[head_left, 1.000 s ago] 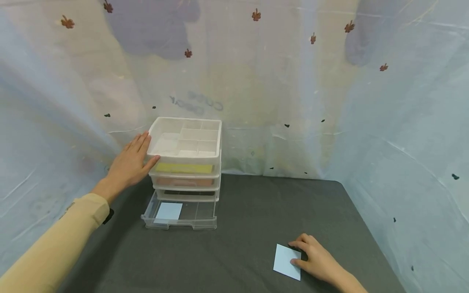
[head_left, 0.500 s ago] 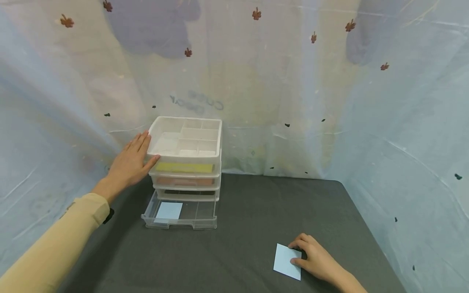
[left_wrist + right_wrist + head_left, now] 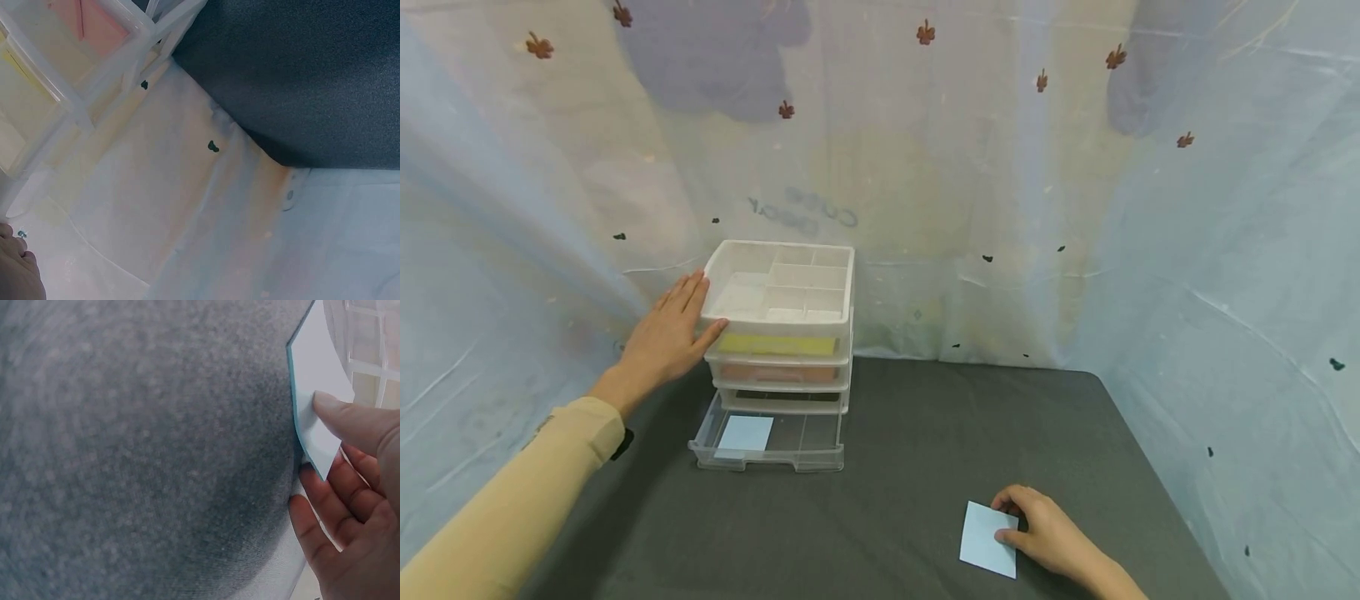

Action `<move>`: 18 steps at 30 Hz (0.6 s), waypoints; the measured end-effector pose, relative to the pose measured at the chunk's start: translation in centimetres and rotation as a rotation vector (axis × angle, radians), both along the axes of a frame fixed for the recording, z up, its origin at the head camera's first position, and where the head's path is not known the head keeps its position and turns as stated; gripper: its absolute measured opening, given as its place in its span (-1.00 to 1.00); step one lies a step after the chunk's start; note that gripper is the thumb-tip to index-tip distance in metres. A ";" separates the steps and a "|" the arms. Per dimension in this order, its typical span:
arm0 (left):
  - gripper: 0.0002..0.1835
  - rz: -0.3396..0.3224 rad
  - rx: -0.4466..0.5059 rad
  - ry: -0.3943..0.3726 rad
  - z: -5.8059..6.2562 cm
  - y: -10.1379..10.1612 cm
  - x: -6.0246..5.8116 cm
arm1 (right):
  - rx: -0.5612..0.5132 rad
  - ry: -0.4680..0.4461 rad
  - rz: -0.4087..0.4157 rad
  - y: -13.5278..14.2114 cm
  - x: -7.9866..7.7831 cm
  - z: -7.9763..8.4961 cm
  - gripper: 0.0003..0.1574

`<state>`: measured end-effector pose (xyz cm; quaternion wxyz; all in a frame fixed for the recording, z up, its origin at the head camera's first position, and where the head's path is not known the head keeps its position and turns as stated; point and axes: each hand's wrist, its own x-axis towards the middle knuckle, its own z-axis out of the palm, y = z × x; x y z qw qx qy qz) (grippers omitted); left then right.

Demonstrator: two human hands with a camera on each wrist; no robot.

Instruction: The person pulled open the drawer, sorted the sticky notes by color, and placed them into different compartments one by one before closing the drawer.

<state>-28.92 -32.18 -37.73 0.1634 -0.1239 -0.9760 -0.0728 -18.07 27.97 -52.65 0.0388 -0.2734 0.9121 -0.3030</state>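
A white plastic drawer unit (image 3: 786, 321) stands at the back left, and my left hand (image 3: 662, 337) rests against its left side with straight fingers, the thumb at the front corner. The lowest drawer (image 3: 808, 457), clear plastic, is pulled out and holds a light blue paper square (image 3: 747, 435). At the front right my right hand (image 3: 1048, 533) pinches a light blue sticky note pad (image 3: 985, 537) by its right edge. The right wrist view shows the thumb on the pad's (image 3: 315, 369) pale face, other fingers behind it, and a thin teal edge.
Closed drawers above the open one show yellow paper (image 3: 778, 344) and pinkish paper (image 3: 782, 372). A divided tray (image 3: 808, 275) tops the unit. The dark cloth-covered table (image 3: 910, 450) meets a patterned plastic curtain (image 3: 925, 208) at the back and sides.
My right fingers have curled a little more at the sticky note pad, which has shifted very slightly. My left hand and the drawer unit stay as they were.
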 end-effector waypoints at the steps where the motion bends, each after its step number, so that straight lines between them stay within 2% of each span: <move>1: -0.06 -0.001 0.001 0.000 0.0 0.0 0.0 | -0.013 -0.021 0.001 0.0 0.0 0.0 -0.65; 6: -0.07 -0.006 0.000 0.000 0.0 0.0 0.0 | -0.063 -0.077 -0.005 0.0 0.1 0.1 -0.74; 18: -0.06 -0.008 0.005 -0.005 0.0 0.0 0.0 | -0.188 -0.071 -0.038 0.0 0.7 0.9 -0.84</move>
